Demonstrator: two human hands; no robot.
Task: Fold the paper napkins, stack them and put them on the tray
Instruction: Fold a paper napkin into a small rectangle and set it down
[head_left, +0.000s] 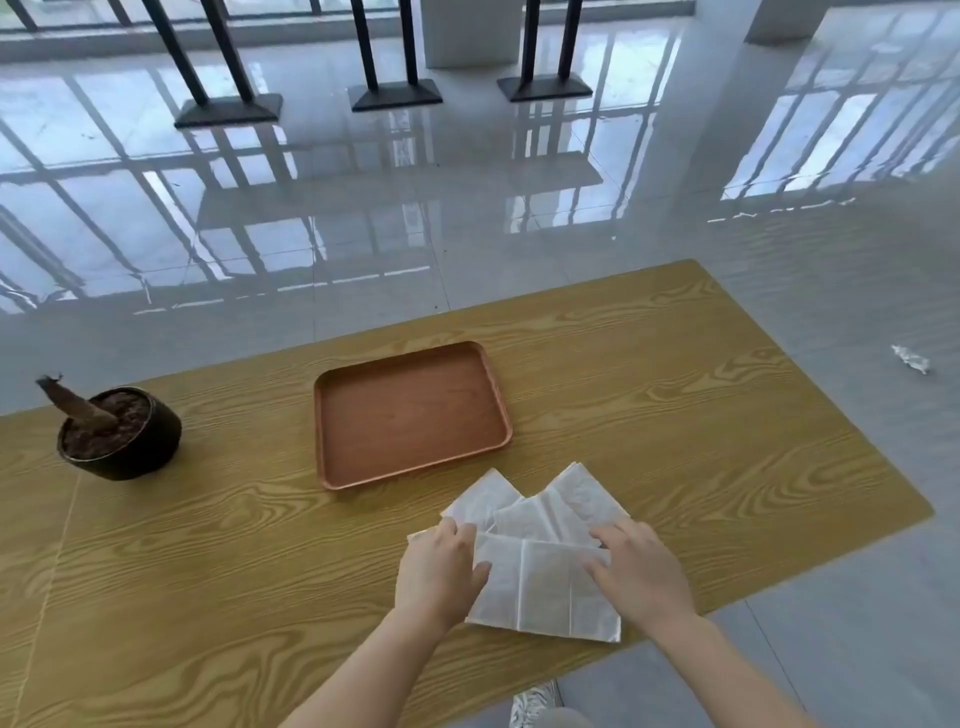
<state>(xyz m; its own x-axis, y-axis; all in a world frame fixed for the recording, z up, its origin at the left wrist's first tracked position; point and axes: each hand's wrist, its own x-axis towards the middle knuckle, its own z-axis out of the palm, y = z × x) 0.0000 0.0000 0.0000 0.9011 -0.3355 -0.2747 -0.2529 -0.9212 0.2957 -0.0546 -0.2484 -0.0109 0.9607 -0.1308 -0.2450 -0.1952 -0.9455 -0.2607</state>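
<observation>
Several white paper napkins lie fanned out on the wooden table near its front edge. The nearest napkin (545, 592) lies flat on top, with crease lines across it. My left hand (439, 569) grips its left edge, fingers curled over the paper. My right hand (636, 569) holds its upper right corner. Behind it, other napkins (582, 493) poke out toward the tray. The brown rectangular tray (332, 441) stands just beyond them with nothing in it.
A dark round pot (124, 457) with soil and a cut stump stands at the table's left. The table's right edge (831, 415) slants close to the napkins. A crumpled scrap of paper (910, 359) lies on the tiled floor at right. A shoe (535, 704) shows below.
</observation>
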